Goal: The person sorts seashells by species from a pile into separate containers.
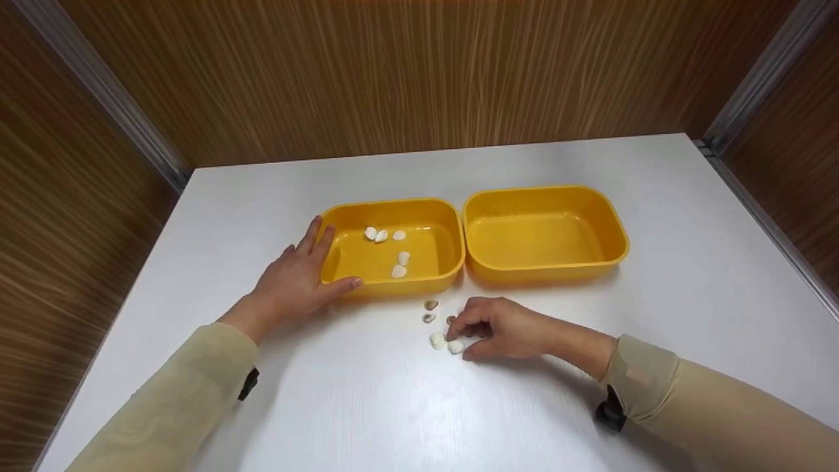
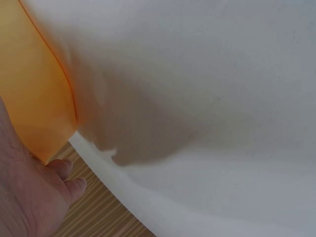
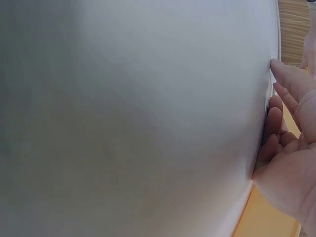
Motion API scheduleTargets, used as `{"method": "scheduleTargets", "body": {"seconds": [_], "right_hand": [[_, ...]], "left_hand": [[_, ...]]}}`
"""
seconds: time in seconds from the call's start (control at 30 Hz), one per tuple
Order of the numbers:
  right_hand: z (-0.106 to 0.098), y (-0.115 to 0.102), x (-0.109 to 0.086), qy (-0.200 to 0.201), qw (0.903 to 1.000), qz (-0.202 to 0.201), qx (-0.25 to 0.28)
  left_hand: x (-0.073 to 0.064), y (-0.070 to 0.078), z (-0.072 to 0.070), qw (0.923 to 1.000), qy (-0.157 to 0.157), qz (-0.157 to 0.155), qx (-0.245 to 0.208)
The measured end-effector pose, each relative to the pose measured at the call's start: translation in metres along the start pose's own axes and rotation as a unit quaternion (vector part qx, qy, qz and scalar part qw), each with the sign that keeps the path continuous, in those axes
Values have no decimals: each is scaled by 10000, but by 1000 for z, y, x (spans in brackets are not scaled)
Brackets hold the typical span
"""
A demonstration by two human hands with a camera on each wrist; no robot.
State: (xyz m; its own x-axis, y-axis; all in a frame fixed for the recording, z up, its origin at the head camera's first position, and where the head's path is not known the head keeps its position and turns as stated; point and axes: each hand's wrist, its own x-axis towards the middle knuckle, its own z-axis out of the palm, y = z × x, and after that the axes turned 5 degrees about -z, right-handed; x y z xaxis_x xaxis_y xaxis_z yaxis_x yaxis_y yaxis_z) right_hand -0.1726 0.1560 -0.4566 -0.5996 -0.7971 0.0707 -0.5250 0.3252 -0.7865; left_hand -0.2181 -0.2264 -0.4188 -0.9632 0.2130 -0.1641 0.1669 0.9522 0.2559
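Note:
My left hand (image 1: 292, 275) rests with spread fingers on the left end of a yellow plastic tray (image 1: 419, 286), thumb along its near rim. Inside that tray lie several small white shells (image 1: 399, 271). Just in front of the trays my right hand (image 1: 511, 328) is low over the table, thumb and index finger parted beside a white shell (image 1: 455, 347). Another white shell (image 1: 437, 340) lies to its left. Brownish shells (image 1: 430, 305) lie a little farther back, one partly covered by the right fingers. In the right wrist view the right fingertips (image 3: 274, 64) are at the tabletop.
A second yellow tray (image 1: 547, 267) stands right beside the first, with nothing in it. Both are on a white table (image 1: 367, 406). Wood-grain panels (image 1: 419, 72) enclose the table at the back and both sides.

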Motion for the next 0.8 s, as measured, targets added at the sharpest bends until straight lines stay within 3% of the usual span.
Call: {"method": "scheduleTargets", "body": {"seconds": [0.57, 0.8], "right_hand": [[0, -1, 0, -13, 9995, -216, -217], [-4, 2, -2, -148, 9997, -136, 102]], "left_hand": [[0, 0, -1, 9999, 49, 156, 15], [-1, 0, -2, 9999, 31, 148, 8]]}}
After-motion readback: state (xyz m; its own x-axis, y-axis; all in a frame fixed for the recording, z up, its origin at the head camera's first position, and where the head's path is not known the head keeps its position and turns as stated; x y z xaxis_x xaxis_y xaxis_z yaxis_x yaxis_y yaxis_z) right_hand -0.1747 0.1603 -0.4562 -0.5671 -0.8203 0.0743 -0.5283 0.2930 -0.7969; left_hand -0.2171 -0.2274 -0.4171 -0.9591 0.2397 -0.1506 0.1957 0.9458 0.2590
